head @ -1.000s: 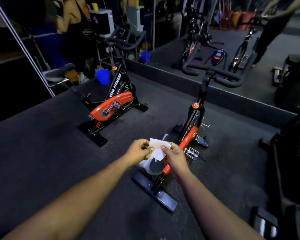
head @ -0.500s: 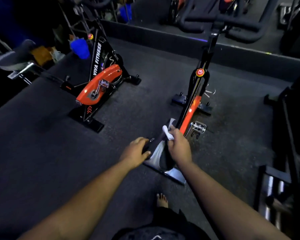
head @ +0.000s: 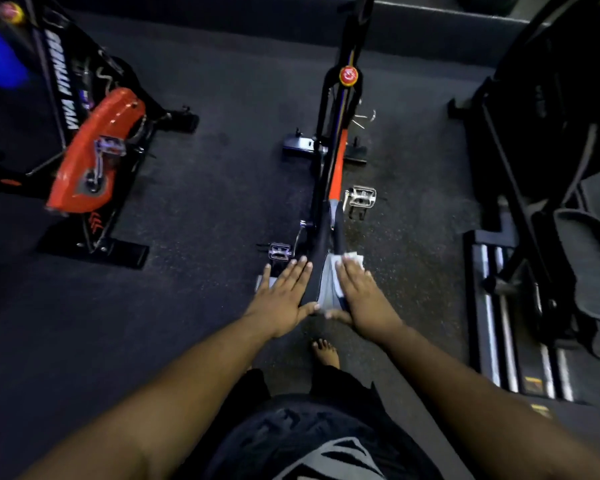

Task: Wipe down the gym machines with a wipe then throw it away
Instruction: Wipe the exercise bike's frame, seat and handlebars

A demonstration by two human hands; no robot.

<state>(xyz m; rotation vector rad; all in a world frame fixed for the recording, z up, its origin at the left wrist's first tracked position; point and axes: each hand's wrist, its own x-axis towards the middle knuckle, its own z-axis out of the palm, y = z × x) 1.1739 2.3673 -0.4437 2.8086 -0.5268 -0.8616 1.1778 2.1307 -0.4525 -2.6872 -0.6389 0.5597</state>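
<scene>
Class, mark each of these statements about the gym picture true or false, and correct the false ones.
1. The right hand presses a white wipe flat on the bike saddle. True.
2. The left hand holds the wipe too. False: it lies flat on the saddle's left side, without the wipe.
3. A second spin bike with an orange guard stands to the left. True.
4. The person wears shoes. False: a bare foot shows on the floor.
</scene>
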